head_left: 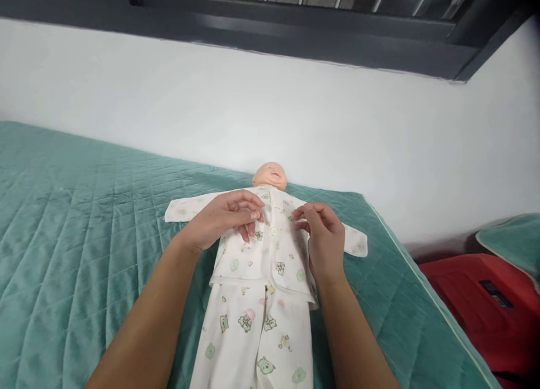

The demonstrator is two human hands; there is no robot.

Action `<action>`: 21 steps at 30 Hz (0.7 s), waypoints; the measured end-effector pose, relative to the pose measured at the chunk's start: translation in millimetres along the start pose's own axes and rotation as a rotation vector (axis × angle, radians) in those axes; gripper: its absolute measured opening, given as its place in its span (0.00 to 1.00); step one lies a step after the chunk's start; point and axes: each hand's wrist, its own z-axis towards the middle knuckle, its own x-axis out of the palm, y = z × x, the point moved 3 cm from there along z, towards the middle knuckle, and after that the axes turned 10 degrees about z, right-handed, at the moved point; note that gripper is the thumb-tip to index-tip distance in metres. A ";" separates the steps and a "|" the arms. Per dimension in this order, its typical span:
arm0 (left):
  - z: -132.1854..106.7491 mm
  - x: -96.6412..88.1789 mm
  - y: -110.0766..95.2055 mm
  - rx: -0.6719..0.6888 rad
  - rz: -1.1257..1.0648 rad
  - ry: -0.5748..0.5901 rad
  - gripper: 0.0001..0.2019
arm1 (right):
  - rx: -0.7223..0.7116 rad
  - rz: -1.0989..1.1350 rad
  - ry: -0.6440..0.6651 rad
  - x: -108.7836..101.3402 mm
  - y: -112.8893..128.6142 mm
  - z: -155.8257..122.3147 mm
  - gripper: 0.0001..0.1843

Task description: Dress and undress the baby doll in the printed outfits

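Observation:
A baby doll (270, 175) lies on its back, head toward the wall. It wears a white long-sleeved top (280, 254) printed with small green and pink animals, and matching white trousers (248, 332). A round button (274, 231) shows at the front of the top, whose lower flaps part slightly. Over one side of the chest is my left hand (232, 213), fingers bent and spread, with nothing visible in them. My right hand (324, 231) is at the other side, its fingers loosely curled and apart. Whether the fingertips touch the cloth is hard to tell.
A green quilted cover (84, 254) lies under the doll, its piped edge running down at the right. Beyond that edge stands a red plastic object (468, 304) with green cloth (512, 240) on it. The white wall (211, 102) rises behind, below a dark barred window frame (253, 28).

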 end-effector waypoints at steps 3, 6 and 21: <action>3.3 -1.3 3.1 0.018 0.029 -0.056 0.09 | -0.073 -0.070 0.108 5.4 -0.2 -1.1 0.06; 5.0 0.5 1.6 0.054 0.067 -0.123 0.09 | -0.121 -0.104 0.247 11.1 -3.2 -1.9 0.07; 5.6 18.8 -5.1 -0.002 0.456 -0.108 0.15 | -0.030 -0.229 0.492 7.9 -14.2 3.7 0.25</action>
